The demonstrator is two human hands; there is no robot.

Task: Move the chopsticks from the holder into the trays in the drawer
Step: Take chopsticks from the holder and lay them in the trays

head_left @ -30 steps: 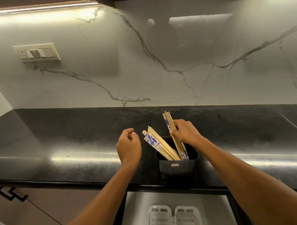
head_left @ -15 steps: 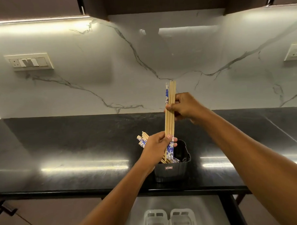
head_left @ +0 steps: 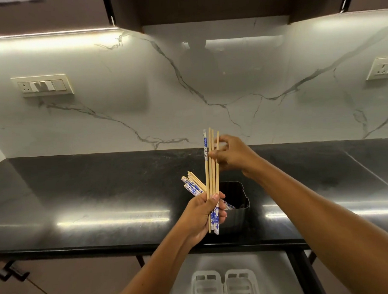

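From the head camera, a shiny black counter (head_left: 101,195) runs along a white marble wall (head_left: 141,93) with two switch plates (head_left: 42,85), under dark cupboards (head_left: 204,6). A black holder (head_left: 237,202) stands near the counter's front edge with more chopsticks (head_left: 191,185) leaning out to the left. Below, an open drawer (head_left: 272,274) holds white trays (head_left: 224,286). The left hand (head_left: 205,215) grips the bottom of an upright bunch of chopsticks (head_left: 211,175) above the holder. The right hand (head_left: 230,155) pinches their tops.

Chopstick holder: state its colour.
The holder is black; head view shows it.
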